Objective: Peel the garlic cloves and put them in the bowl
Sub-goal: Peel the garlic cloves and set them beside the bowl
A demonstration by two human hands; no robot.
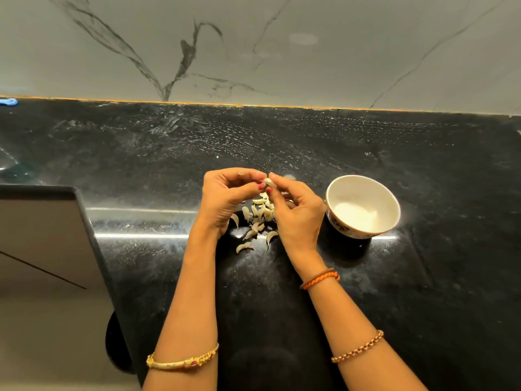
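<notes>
No words, labels, brand marks, numbers or signs are showing legibly anywhere in this view. The small white ceramic bowl (363, 206) is carrying a dark painted pattern on its outer wall, but nothing in it is reading as letters. The black speckled stone desk (282, 142) and the grey-veined marble wall (253, 46) are bearing no writing.

Both forearms extend forward and converge toward the centre. The left hand (225, 198) is raised, fingers curled inward, thumb and fingertips meeting at the right. The right hand (296, 213) mirrors it, fingers curled, thumb and forefinger tips meeting those of the left hand. Both hands pinch one small clove (268, 182) between their fingertips.
</notes>
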